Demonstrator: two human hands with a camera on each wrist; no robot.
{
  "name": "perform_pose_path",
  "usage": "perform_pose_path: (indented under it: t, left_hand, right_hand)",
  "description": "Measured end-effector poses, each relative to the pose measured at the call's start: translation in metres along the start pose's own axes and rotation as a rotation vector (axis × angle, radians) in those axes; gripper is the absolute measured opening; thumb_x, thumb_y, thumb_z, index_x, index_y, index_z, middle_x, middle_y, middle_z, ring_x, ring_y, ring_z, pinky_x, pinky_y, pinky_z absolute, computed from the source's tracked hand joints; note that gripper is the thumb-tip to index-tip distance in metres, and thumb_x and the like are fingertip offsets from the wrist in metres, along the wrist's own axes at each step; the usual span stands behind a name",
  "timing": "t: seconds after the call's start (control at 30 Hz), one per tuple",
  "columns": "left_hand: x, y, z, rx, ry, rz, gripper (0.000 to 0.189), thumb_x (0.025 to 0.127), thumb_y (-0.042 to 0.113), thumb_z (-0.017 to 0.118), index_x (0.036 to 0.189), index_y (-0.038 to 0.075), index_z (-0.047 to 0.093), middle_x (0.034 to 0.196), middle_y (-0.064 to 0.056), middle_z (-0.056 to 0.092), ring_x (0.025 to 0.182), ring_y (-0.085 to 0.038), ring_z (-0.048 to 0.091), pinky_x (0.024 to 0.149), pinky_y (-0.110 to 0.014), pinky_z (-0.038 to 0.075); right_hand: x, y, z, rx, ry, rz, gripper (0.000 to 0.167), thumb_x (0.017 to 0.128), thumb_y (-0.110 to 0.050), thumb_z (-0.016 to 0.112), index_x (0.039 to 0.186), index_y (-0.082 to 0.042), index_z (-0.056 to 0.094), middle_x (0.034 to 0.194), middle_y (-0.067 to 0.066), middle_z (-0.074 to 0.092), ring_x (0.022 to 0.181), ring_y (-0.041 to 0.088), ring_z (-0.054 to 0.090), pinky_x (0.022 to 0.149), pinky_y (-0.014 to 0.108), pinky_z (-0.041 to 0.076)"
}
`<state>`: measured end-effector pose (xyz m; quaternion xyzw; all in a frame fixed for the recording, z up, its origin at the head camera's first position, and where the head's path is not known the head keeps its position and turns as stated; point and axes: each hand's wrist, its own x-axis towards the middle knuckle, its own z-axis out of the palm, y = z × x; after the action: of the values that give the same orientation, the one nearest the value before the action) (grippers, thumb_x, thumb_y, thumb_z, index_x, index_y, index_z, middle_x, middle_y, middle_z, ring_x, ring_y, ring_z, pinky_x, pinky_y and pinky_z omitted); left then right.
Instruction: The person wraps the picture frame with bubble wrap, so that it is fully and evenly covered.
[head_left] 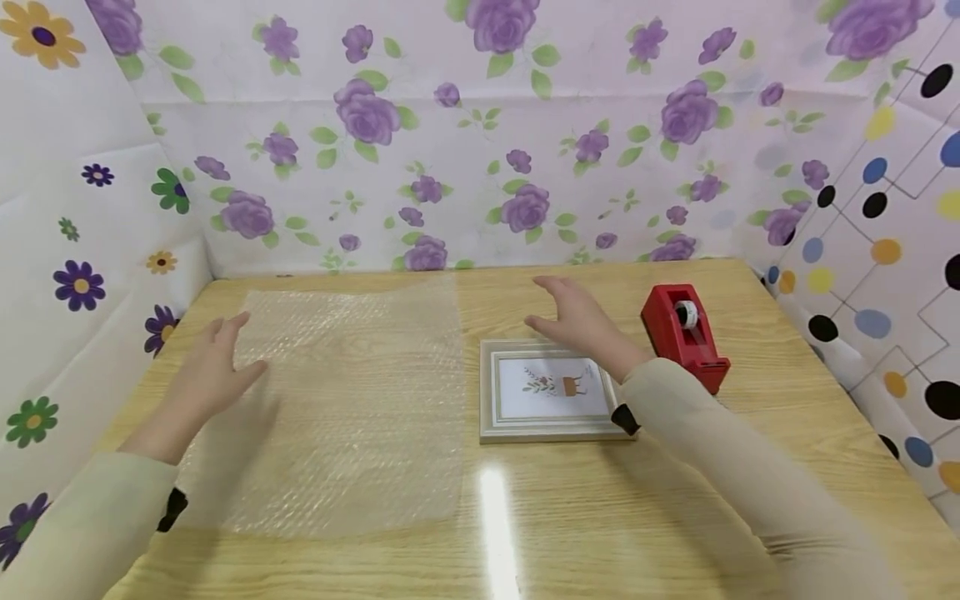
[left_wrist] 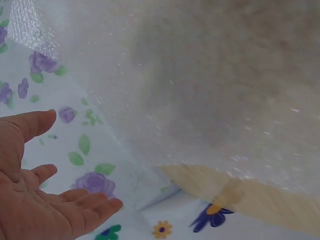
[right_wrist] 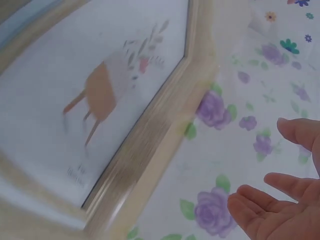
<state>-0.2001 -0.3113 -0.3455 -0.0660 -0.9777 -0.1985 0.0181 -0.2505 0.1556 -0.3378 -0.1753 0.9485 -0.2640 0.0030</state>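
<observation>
My left grip (head_left: pixel 210 371) wide, empty, over left edge of clear bubble-wrap sheet (head_left: pixel 352 408). My right grip (head_left: pixel 581 321) wide, empty, above far side of pale-gold rectangular picture frame (head_left: pixel 536 400), flat on wooden surface (head_left: pixel 390 567), right of sheet.

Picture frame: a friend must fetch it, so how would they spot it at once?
On the wooden table, look between the bubble wrap sheet and the red tape dispenser. The picture frame lies there; unlike its neighbours, it is a pale-edged rectangle showing a printed plant.
</observation>
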Motion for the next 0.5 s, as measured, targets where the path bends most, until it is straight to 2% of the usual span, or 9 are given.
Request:
perform_pose_path:
  t: [0.1,0.23,0.4,0.5]
  left_hand:
    - [-0.009,-0.012,-0.005,-0.019,0.003,-0.029,0.072,0.092,0.017,0.057,0.141,-0.018,0.018,0.135,-0.050,0.019,0.119,-0.066,0.024,0.095,-0.075,0.024]
    - [-0.018,-0.026,-0.011,-0.017,-0.032,-0.077,0.070,0.093,0.018,0.055,0.136,-0.024,0.020,0.131,-0.050,0.025,0.118,-0.065,0.026,0.096,-0.071,0.026]
    - [-0.031,-0.037,-0.018,-0.017,-0.119,-0.193,0.073,0.095,0.024,0.052,0.133,-0.028,0.018,0.129,-0.052,0.025,0.115,-0.066,0.029,0.095,-0.070,0.030]
    - [-0.037,-0.044,-0.021,-0.021,-0.179,-0.250,0.073,0.095,0.025,0.051,0.130,-0.031,0.019,0.125,-0.054,0.026,0.111,-0.065,0.033,0.092,-0.068,0.035]
  right_hand:
    - [0.005,-0.007,0.007,0.057,-0.001,-0.004,0.063,0.090,-0.024,0.065,0.141,0.002,0.039,0.140,0.023,0.046,0.128,0.039,0.044,0.107,0.050,0.037]
    - [0.010,-0.013,0.015,0.166,-0.016,0.030,0.058,0.090,-0.021,0.066,0.138,0.002,0.043,0.133,0.024,0.053,0.121,0.038,0.051,0.102,0.047,0.043]
    - [0.021,-0.017,0.027,0.289,-0.041,0.091,0.053,0.089,-0.020,0.066,0.133,0.003,0.049,0.126,0.023,0.058,0.115,0.034,0.056,0.099,0.041,0.047]
    - [0.027,-0.019,0.036,0.313,-0.050,0.111,0.051,0.089,-0.019,0.066,0.130,0.005,0.051,0.119,0.022,0.061,0.110,0.033,0.058,0.096,0.040,0.049]
